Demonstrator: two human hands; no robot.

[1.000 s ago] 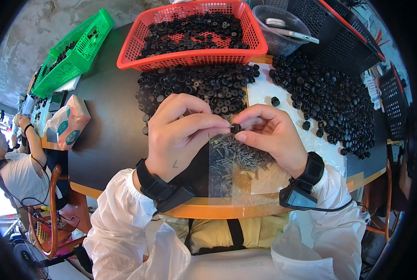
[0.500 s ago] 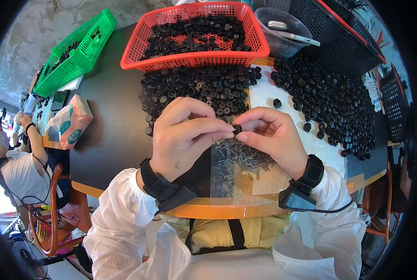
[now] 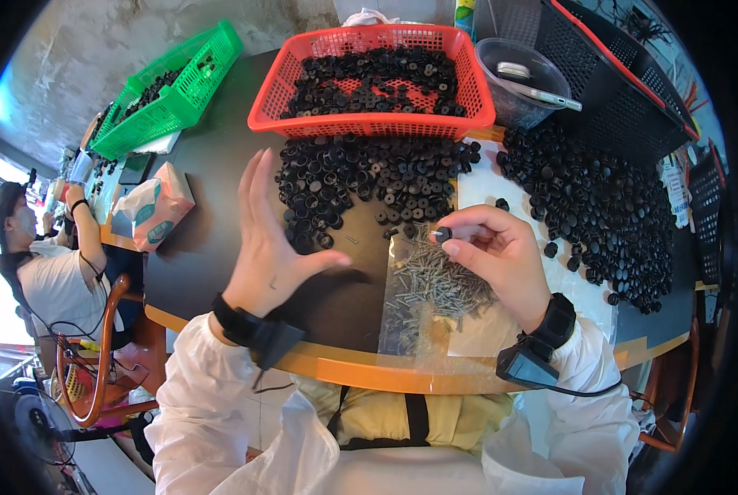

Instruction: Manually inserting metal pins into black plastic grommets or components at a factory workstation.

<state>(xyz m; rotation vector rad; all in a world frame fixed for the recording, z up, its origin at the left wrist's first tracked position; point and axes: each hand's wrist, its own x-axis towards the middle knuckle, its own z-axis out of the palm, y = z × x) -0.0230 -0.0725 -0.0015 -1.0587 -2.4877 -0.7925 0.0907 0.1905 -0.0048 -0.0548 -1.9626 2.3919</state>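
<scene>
Between the thumb and fingertips of my right hand [image 3: 505, 260] is a small round black knob [image 3: 445, 234], with a thin pale metal tip showing on its left side. My left hand [image 3: 266, 268] is raised over the dark table [image 3: 191, 272], fingers stretched and thumb spread, holding nothing. Beneath my right hand lies a heap of small metal screws [image 3: 435, 285] on clear plastic. Beyond my hands are loose black ring-shaped caps [image 3: 311, 194] and black discs with centre holes [image 3: 410, 177]. One screw [image 3: 351, 240] lies apart, near the caps.
A red basket [image 3: 369, 126] of black discs stands behind the piles. At right, many black knobs [image 3: 600, 214] cover white sheeting, near a black crate [image 3: 612, 70] and clear tub [image 3: 521, 103]. A tissue pack [image 3: 158, 206], green basket [image 3: 171, 107] and seated person [image 3: 55, 285] are left.
My left hand has let go of the knob, moved left and opened wide. My right hand keeps hold of it. The view has shifted, so the table sits slightly lower and further right.
</scene>
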